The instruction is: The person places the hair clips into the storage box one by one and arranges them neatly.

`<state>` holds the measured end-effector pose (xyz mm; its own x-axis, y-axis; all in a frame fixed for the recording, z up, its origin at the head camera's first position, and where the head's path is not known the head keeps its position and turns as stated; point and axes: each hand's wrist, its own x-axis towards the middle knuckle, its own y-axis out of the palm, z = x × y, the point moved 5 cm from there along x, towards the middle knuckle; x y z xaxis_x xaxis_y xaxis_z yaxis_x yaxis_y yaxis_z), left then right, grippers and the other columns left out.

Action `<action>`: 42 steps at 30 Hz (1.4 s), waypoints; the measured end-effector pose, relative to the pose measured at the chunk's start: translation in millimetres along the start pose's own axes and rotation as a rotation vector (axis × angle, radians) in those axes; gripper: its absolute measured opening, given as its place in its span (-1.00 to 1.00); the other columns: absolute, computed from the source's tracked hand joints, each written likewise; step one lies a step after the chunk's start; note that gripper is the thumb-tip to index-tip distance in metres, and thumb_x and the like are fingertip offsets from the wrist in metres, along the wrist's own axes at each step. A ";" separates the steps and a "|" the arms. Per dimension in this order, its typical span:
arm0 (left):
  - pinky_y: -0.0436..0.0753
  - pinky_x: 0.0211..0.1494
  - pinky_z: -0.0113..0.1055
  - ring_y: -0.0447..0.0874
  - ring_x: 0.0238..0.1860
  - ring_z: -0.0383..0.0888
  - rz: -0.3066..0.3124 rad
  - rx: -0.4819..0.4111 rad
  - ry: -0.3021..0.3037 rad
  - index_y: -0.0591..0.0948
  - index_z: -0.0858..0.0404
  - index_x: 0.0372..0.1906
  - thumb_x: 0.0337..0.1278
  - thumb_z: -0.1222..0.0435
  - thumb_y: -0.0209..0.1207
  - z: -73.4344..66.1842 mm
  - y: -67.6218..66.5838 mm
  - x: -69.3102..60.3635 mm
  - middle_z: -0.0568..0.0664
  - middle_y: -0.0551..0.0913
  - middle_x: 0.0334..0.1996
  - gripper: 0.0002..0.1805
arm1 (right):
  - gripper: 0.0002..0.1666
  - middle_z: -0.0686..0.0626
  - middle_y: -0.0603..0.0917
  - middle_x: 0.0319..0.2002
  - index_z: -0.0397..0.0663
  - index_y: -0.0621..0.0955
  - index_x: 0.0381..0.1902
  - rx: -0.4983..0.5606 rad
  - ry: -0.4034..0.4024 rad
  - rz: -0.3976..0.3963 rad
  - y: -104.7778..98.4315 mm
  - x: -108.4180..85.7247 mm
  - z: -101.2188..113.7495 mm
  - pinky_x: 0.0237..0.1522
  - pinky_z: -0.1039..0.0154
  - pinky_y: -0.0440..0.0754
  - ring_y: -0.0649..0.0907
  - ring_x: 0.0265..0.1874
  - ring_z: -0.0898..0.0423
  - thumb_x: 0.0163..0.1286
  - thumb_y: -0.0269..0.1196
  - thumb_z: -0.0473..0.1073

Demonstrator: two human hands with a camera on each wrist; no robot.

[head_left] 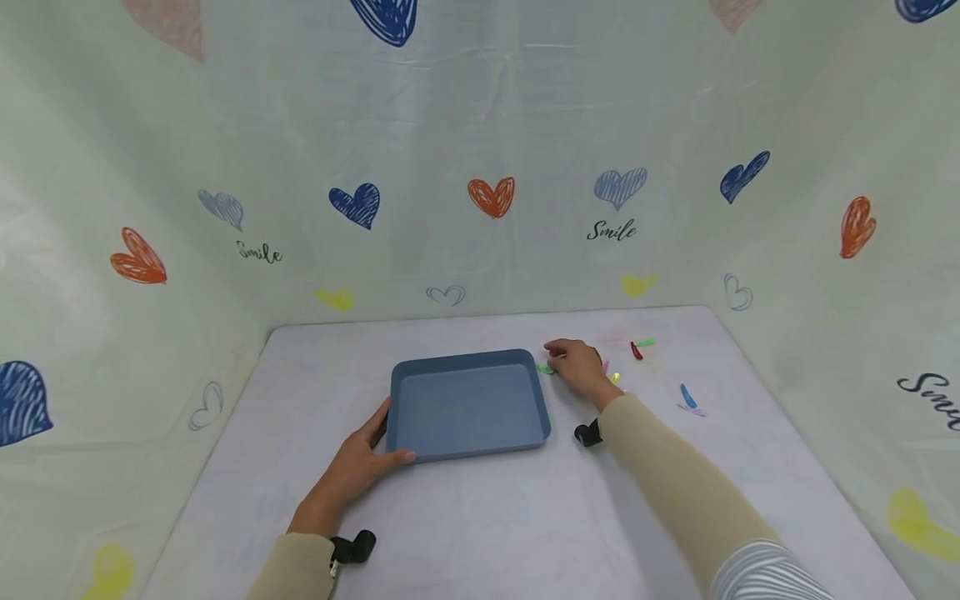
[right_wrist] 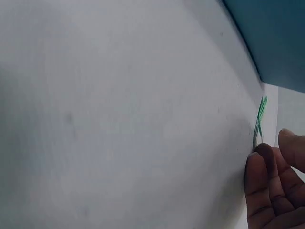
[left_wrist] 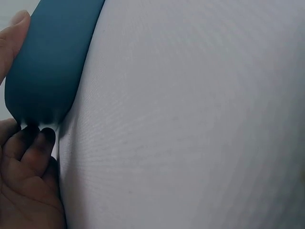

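Observation:
A shallow blue-grey rectangular tray (head_left: 468,408) lies on the white table. My left hand (head_left: 360,467) holds its near left corner, with the thumb on the front rim and the fingers along the left side. The left wrist view shows the fingertips against the tray's (left_wrist: 47,62) corner. Just off the tray's right side is my right hand (head_left: 576,367), fingers bent, low over the table. By its fingertips lies a small green looped strand (right_wrist: 260,119), also seen as a green piece (head_left: 545,369) from above. The thumb stands apart from the fingers.
Right of the right hand lie a yellow piece (head_left: 616,378), a dark red piece (head_left: 637,351), a light green piece (head_left: 646,342) and a blue piece (head_left: 688,396) with a pale thin strip (head_left: 692,410). A heart-printed curtain (head_left: 450,125) surrounds the table.

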<state>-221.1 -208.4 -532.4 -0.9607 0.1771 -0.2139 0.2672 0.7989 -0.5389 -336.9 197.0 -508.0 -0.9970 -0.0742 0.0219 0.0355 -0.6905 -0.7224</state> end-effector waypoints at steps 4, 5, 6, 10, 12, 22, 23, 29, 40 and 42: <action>0.13 0.68 0.20 0.02 0.69 0.16 0.007 0.003 -0.003 -0.06 -0.07 0.75 0.05 -0.16 0.54 -0.9 0.5 0.3 0.16 0.00 0.71 0.31 | -0.62 -0.14 0.80 0.01 -0.16 0.71 0.23 0.025 0.082 0.007 3.2 -0.9 -4.2 -0.04 0.16 0.68 0.75 -0.14 0.01 0.51 0.29 -0.24; 0.13 0.68 0.20 0.02 0.69 0.16 0.009 0.007 -0.005 -0.06 -0.07 0.75 0.05 -0.18 0.53 -0.8 0.3 0.1 0.17 0.00 0.71 0.31 | -0.63 -0.14 0.80 -0.02 -0.18 0.72 0.21 0.040 0.090 0.010 4.0 -1.1 -5.0 -0.10 0.19 0.68 0.74 -0.20 0.03 0.50 0.30 -0.24; 0.12 0.68 0.20 0.02 0.69 0.16 0.009 0.009 -0.008 -0.07 -0.08 0.75 0.04 -0.18 0.53 -0.5 0.0 0.1 0.16 0.00 0.71 0.32 | -0.64 -0.14 0.80 -0.04 -0.19 0.72 0.19 0.049 0.093 0.010 4.5 -1.2 -5.5 -0.12 0.21 0.67 0.73 -0.23 0.05 0.50 0.31 -0.25; 0.11 0.68 0.20 0.02 0.69 0.16 0.011 0.017 -0.012 -0.07 -0.08 0.75 0.05 -0.18 0.53 0.2 -0.7 0.0 0.18 0.00 0.71 0.31 | -0.63 -0.15 0.79 -0.10 -0.24 0.72 0.17 0.050 0.064 -0.018 5.4 -2.1 -6.3 0.02 0.07 0.64 0.72 -0.17 -0.01 0.45 0.35 -0.25; 0.12 0.68 0.19 0.02 0.69 0.17 0.018 0.015 -0.008 -0.08 -0.07 0.75 0.07 -0.16 0.53 0.3 0.1 0.5 0.19 -0.01 0.71 0.31 | -0.59 -0.17 0.78 -0.08 -0.24 0.71 0.18 0.045 0.058 -0.040 5.8 -3.4 -8.3 0.17 -0.03 0.57 0.72 -0.09 -0.06 0.42 0.38 -0.23; 0.10 0.68 0.18 0.01 0.69 0.16 0.011 0.005 -0.009 -0.07 -0.06 0.75 0.06 -0.14 0.54 1.2 -1.2 1.3 0.20 -0.02 0.71 0.31 | -0.49 -0.26 0.66 0.12 -0.14 0.73 0.21 0.020 0.047 -0.063 16.2 -5.0 -8.6 0.00 0.04 0.60 0.65 -0.14 -0.07 0.31 0.49 -0.16; 0.11 0.68 0.18 0.01 0.69 0.16 0.010 0.004 -0.006 -0.07 -0.06 0.75 0.06 -0.13 0.54 1.2 -1.2 1.5 0.20 -0.02 0.71 0.31 | -0.49 -0.26 0.66 0.12 -0.13 0.73 0.21 0.006 0.046 -0.061 17.1 -4.8 -7.9 -0.01 0.04 0.61 0.65 -0.15 -0.06 0.32 0.49 -0.15; 0.11 0.69 0.16 0.01 0.69 0.15 0.007 0.000 0.008 -0.07 -0.04 0.75 0.07 -0.12 0.54 1.3 -0.1 1.9 0.19 -0.02 0.71 0.31 | -0.48 -0.27 0.66 0.14 -0.19 0.71 0.22 -0.050 0.049 -0.058 18.1 -5.2 -5.2 0.06 -0.04 0.62 0.65 -0.09 -0.10 0.34 0.48 -0.14; 0.14 0.68 0.16 0.03 0.69 0.16 0.002 -0.004 0.029 -0.05 -0.01 0.75 0.06 -0.10 0.55 3.0 0.2 2.6 0.18 0.00 0.71 0.31 | -0.60 -0.25 0.68 0.08 -0.19 0.73 0.09 -0.056 0.050 -0.058 21.1 -3.0 -6.7 0.14 -0.07 0.60 0.63 0.01 -0.12 0.35 0.48 -0.15; 0.14 0.68 0.16 0.03 0.69 0.16 0.003 -0.005 0.026 -0.05 -0.01 0.75 0.06 -0.11 0.55 3.3 0.6 3.1 0.18 0.00 0.71 0.31 | -0.62 -0.24 0.66 0.09 -0.16 0.73 0.09 -0.049 0.047 -0.058 22.3 -2.6 -7.7 0.13 -0.06 0.60 0.61 -0.01 -0.11 0.35 0.47 -0.17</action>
<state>-223.7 -209.2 -536.1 -0.9614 0.1947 -0.1942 0.2701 0.8012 -0.5339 -334.0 187.4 -529.5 -0.9994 -0.0006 0.0334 -0.0248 -0.6569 -0.7536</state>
